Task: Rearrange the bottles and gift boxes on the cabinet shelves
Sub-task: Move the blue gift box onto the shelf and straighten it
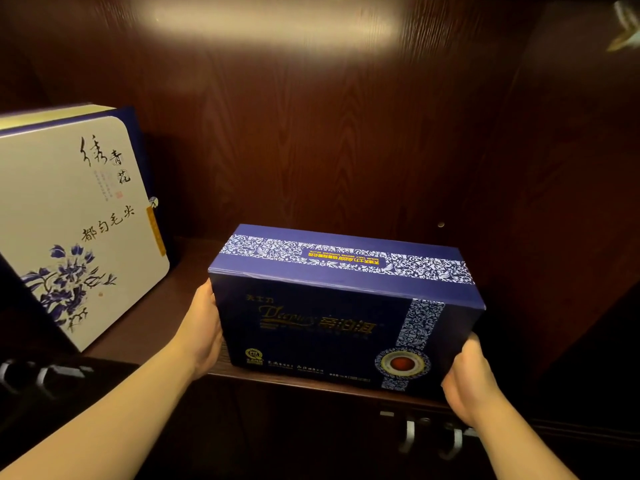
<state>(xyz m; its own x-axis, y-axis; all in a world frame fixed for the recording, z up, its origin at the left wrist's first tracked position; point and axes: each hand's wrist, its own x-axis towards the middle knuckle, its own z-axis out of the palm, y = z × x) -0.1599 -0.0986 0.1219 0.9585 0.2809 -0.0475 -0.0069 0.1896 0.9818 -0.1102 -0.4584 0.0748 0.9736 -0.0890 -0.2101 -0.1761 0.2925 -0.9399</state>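
Dark blue rectangular cardboard gift box (343,306) with white scrollwork band, clamped between left hand (202,332) and right hand (467,379), set on glossy dark wooden shelf (145,327), cream floral-printed flat box (69,216) leaned left of the left hand

Looks like a home or an office display cabinet: dark polished wood back panel (311,133), and a wooden shelf (180,306) lit from above. Boxed gifts sit on it, a white tea box (69,220) at the left edge and a blue box (329,306) near the front edge.
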